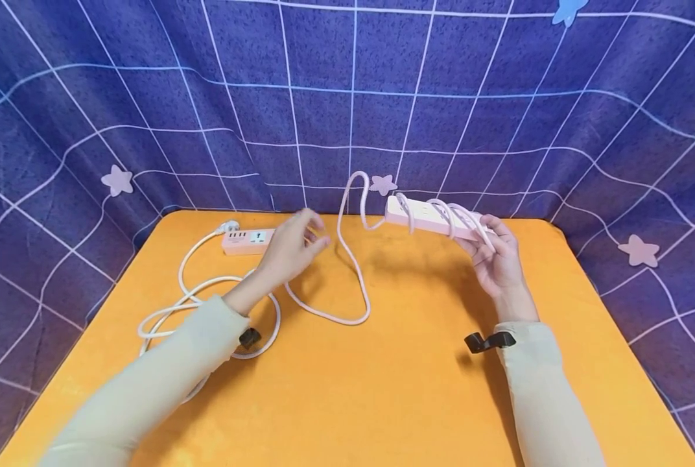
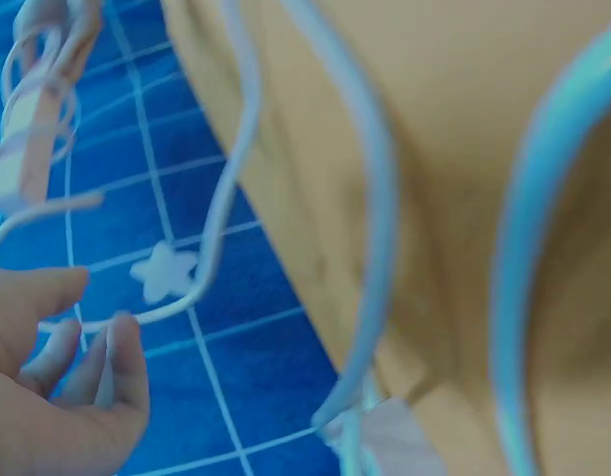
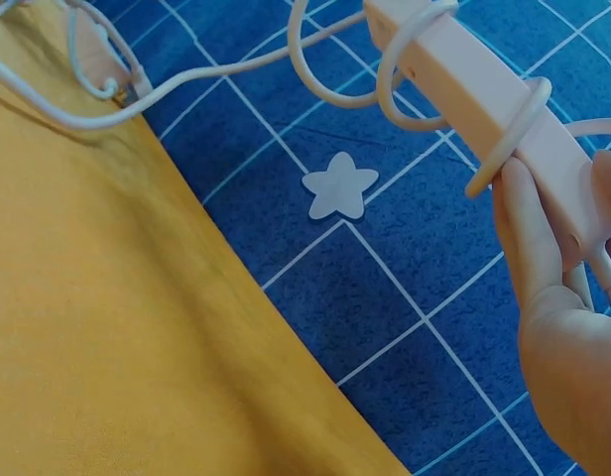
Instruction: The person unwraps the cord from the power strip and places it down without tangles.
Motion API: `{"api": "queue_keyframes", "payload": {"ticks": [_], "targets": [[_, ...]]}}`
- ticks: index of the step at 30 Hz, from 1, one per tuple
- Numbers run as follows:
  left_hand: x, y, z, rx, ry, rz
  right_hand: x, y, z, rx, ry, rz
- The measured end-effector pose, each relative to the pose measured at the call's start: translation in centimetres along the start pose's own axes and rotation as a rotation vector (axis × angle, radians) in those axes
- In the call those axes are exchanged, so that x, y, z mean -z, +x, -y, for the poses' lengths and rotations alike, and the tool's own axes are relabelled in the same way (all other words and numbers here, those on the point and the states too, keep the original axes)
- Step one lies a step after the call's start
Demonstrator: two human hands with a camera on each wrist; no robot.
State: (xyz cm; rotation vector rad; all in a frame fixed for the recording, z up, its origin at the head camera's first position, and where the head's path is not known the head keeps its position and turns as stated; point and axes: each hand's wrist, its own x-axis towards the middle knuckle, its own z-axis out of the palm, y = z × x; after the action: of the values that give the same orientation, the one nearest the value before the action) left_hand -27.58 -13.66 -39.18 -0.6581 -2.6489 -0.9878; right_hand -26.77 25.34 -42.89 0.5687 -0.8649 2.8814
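My right hand grips one end of a pale pink power strip, raised above the table, with its cord wound round it in several loose turns. From the strip's far end, the cord rises in a loop and then drops to the table in a long curve. My left hand hovers left of that loop, fingers loosely bent and thumb apart. In the left wrist view the cord passes behind its fingertips, with nothing seen pinched. Below and behind this hand lies a second pink power strip, its right end hidden.
A white plug sits at the second strip's back left. Loose white cord lies in loops on the orange tabletop, partly under my left forearm. A blue gridded curtain with star shapes hangs behind the table.
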Motion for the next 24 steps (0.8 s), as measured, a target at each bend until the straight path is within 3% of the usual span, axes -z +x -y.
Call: {"api": "queue_keyframes", "payload": {"ticks": [2, 6, 12, 16, 24], "targets": [[0.7, 1.0, 0.0, 0.013, -0.032, -0.042, 0.1, 0.0, 0.0, 0.0, -0.02, 0.0], [1.4, 2.6, 0.0, -0.075, 0.005, -0.07, 0.0, -0.1, 0.1, 0.004, -0.035, 0.0], [1.4, 4.0, -0.1, -0.311, 0.248, -0.134, -0.2, -0.2, 0.1, 0.004, -0.023, 0.007], [1.5, 4.5, -0.3, -0.472, 0.417, -0.142, -0.1, -0.2, 0.1, 0.001, -0.013, 0.022], [1.2, 5.0, -0.6, -0.624, 0.58, -0.143, 0.1, -0.1, 0.1, 0.002, 0.002, 0.035]]}}
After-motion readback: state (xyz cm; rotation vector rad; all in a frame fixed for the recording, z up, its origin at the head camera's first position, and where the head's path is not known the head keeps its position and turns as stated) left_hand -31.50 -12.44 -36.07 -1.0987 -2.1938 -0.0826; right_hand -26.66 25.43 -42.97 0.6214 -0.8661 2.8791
